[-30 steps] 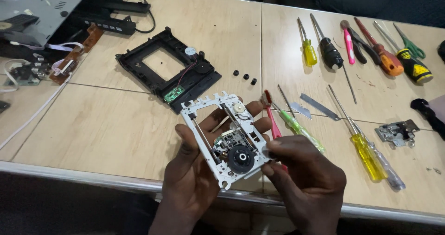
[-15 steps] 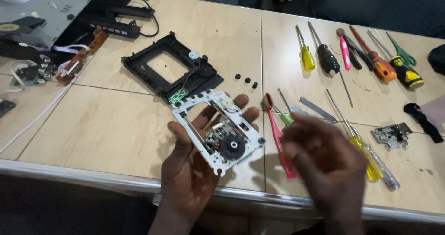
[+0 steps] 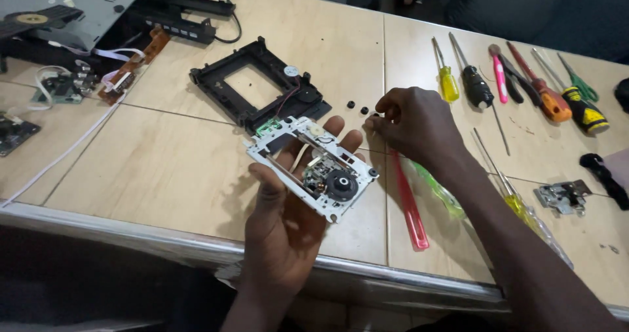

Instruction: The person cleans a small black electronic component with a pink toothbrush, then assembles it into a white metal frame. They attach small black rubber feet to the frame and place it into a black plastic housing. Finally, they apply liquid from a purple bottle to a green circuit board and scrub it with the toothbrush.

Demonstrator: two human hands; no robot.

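Now my right hand is off the drive mechanism; a second ago it was pinching the lower edge of it, and it has since travelled up and across to the small black rubber pieces on the worktop. Fingers curled, tips together at the rightmost piece; I cannot tell whether one is actually gripped. My left hand alone carries the mechanism: palm up, fingers spread flat under the white frame, thumb over its near-left edge, black spindle hub facing up. Judgement: support has passed to one hand, so the unit rests rather than being clamped.

Just beyond my left fingertips lies the black plastic tray frame. Beneath my right wrist, the red-handled screwdriver. Further right, the row of screwdrivers and pliers.
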